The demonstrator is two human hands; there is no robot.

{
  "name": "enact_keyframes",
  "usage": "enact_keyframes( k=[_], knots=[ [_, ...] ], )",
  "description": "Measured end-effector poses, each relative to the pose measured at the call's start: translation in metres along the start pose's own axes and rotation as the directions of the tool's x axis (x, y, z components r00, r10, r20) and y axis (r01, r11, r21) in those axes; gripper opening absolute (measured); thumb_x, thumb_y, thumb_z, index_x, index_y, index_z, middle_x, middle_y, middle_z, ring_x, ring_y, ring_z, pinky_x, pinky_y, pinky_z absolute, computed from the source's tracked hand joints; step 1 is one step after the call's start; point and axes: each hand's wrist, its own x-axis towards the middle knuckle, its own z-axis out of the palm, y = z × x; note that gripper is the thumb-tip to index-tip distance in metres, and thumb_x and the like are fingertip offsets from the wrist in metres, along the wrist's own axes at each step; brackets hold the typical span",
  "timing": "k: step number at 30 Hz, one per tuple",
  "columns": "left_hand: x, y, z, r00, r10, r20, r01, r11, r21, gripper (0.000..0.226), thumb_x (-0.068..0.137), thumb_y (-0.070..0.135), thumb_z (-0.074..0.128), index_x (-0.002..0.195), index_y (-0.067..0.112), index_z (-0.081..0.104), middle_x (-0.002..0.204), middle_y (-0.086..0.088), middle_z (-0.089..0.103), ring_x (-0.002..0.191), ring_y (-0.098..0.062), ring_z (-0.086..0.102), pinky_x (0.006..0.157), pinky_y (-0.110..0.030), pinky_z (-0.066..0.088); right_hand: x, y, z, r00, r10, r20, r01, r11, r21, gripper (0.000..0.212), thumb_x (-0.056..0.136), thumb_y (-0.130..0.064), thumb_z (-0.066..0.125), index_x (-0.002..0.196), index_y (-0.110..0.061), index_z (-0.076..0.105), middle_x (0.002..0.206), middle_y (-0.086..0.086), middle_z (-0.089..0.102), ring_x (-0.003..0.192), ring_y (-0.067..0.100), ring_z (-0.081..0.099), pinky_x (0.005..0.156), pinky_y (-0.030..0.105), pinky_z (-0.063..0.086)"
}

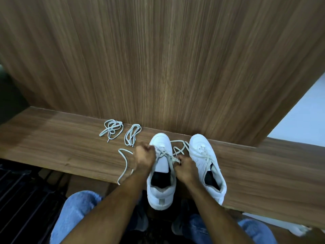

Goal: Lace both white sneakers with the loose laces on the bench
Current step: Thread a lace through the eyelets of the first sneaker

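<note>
- Left sneaker [161, 170] stands at lower centre of the frame on the counter [70, 147], toe toward the panel, heel overhanging the near edge; its long axis runs top to bottom.
- Right sneaker [206, 166] stands just beside it on the right, parallel, with lace already crossed over its lower eyelets.
- Left hand [144, 155] sits at the left flank of the left sneaker's eyelet rows, fingers curled and pinching a lace end [159, 152].
- Right hand [183, 169] sits at that sneaker's right flank, in the gap between the two sneakers, fingers curled on the other run of the same lace.
- The lace spans the tongue between the two hands, crosswise to the sneaker's axis. Judgement: lacing of the left sneaker is at its lower rows; the next pull goes outward to each side.
- A slack tail [125, 162] trails left of the left hand, down to the counter edge.
- Two spare lace bundles [112, 129] [132, 133] lie up and left of the sneakers, apart from both hands; the left hand is nearer.
</note>
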Motion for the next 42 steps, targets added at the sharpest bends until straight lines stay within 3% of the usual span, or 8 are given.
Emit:
enact_keyframes(
  k=[3,7,14,17,20,26,35,42],
  knots=[
    [0.013,-0.008,-0.002,0.982,-0.168,0.084,0.185,0.935,-0.304,0.012,0.08,0.001,0.057,0.072,0.009,0.057,0.079,-0.02,0.068,0.058,-0.024,0.065,0.061,-0.035,0.058,0.0,0.0,0.002,1.0,0.0,-0.007,0.0,1.0,-0.012,0.027,0.086,-0.018,0.054,0.108,-0.023,0.068,0.107,0.005,0.07,0.103,0.028,0.062,0.081,0.028,0.045],
    [0.006,-0.006,-0.003,0.943,0.267,0.201,-0.288,0.954,0.085,0.013,0.076,0.014,0.066,0.085,0.023,0.068,0.098,-0.002,0.068,0.09,-0.024,0.064,0.081,-0.029,0.051,0.001,0.0,0.005,1.0,-0.013,-0.019,0.013,1.0,-0.019,0.018,0.086,-0.019,0.052,0.098,-0.02,0.067,0.101,0.005,0.07,0.099,0.03,0.063,0.078,0.03,0.046],
    [-0.003,0.002,0.007,0.767,0.507,0.393,-0.607,0.373,0.702,0.03,0.092,0.036,0.045,0.108,0.021,0.065,0.121,0.001,0.058,0.121,-0.02,0.047,0.101,-0.039,0.031,0.0,0.0,0.005,1.0,-0.014,-0.026,0.012,0.999,-0.051,0.022,0.087,-0.024,0.052,0.104,-0.02,0.065,0.107,0.006,0.07,0.103,0.031,0.062,0.083,0.033,0.049],
    [-0.007,0.006,0.003,0.81,0.564,0.161,-0.539,0.608,0.583,0.022,0.091,0.031,0.048,0.096,0.022,0.067,0.109,0.001,0.063,0.106,-0.022,0.057,0.095,-0.037,0.038,0.0,0.0,0.006,0.999,-0.016,-0.031,0.014,0.999,-0.052,0.026,0.087,-0.024,0.052,0.109,-0.022,0.065,0.11,0.005,0.069,0.106,0.031,0.062,0.086,0.033,0.049],
    [0.003,0.02,-0.011,0.956,0.183,-0.229,-0.203,0.977,-0.068,0.012,0.088,0.022,0.055,0.081,0.022,0.065,0.094,-0.007,0.07,0.089,-0.03,0.064,0.077,-0.031,0.046,0.0,0.001,0.007,0.999,-0.013,-0.03,0.011,0.999,-0.052,0.027,0.087,-0.025,0.052,0.11,-0.022,0.065,0.108,0.006,0.069,0.103,0.031,0.063,0.085,0.033,0.051],
    [0.016,0.005,-0.019,0.947,0.275,-0.168,-0.266,0.961,0.077,0.022,0.082,0.016,0.064,0.104,0.02,0.062,0.114,-0.012,0.057,0.108,-0.032,0.054,0.091,-0.042,0.045,0.002,0.003,0.008,1.0,-0.01,-0.024,0.008,0.997,-0.08,0.023,0.086,-0.024,0.052,0.106,-0.022,0.064,0.104,0.009,0.07,0.1,0.033,0.064,0.08,0.033,0.049],
    [-0.011,-0.011,0.006,0.771,0.556,0.309,-0.579,0.412,0.704,0.032,0.092,0.041,0.047,0.115,0.028,0.066,0.14,0.005,0.046,0.145,-0.02,0.016,0.117,-0.047,0.005,0.0,0.002,0.005,0.998,-0.05,-0.027,0.048,0.996,-0.079,0.017,0.087,-0.022,0.052,0.099,-0.018,0.064,0.101,0.009,0.069,0.099,0.032,0.063,0.077,0.032,0.047],
    [0.011,0.029,-0.017,0.895,0.287,-0.342,-0.31,0.951,-0.015,0.006,0.082,0.026,0.065,0.078,0.027,0.069,0.1,-0.004,0.061,0.101,-0.03,0.058,0.1,-0.049,0.039,0.0,0.002,0.005,0.998,-0.055,-0.029,0.053,0.997,-0.061,0.022,0.086,-0.021,0.052,0.104,-0.02,0.065,0.103,0.008,0.07,0.1,0.032,0.064,0.079,0.034,0.05]
  ],
)
